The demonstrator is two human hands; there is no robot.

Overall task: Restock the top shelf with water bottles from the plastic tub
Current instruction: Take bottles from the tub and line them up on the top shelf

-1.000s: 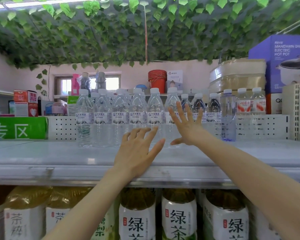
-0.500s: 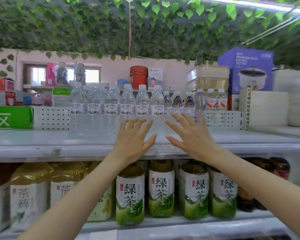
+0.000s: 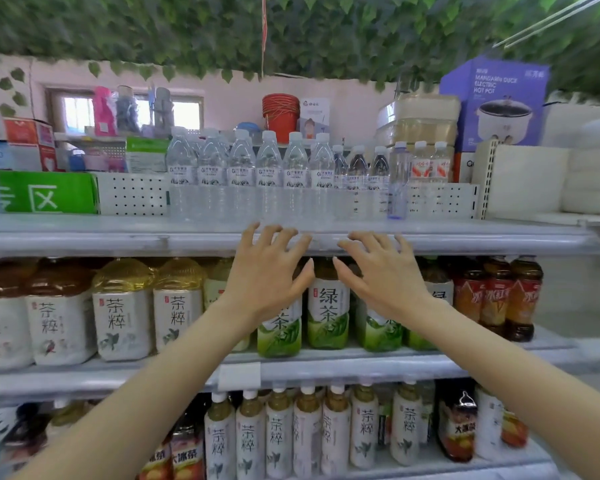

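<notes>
A row of several clear water bottles with white caps stands upright on the top shelf, a little back from its front edge. My left hand and my right hand hang side by side in front of the shelf's edge, below the bottles, fingers spread and holding nothing. Neither hand touches a bottle. The plastic tub is not in view.
Green tea bottles and pale tea jugs fill the second shelf; more tea bottles stand below. A green sign, a perforated white divider, a purple hot-pot box and a red bucket sit up top.
Both hands have drawn back from the water bottles and dropped below the top shelf's edge. The view has tilted down, showing the lower shelves.
</notes>
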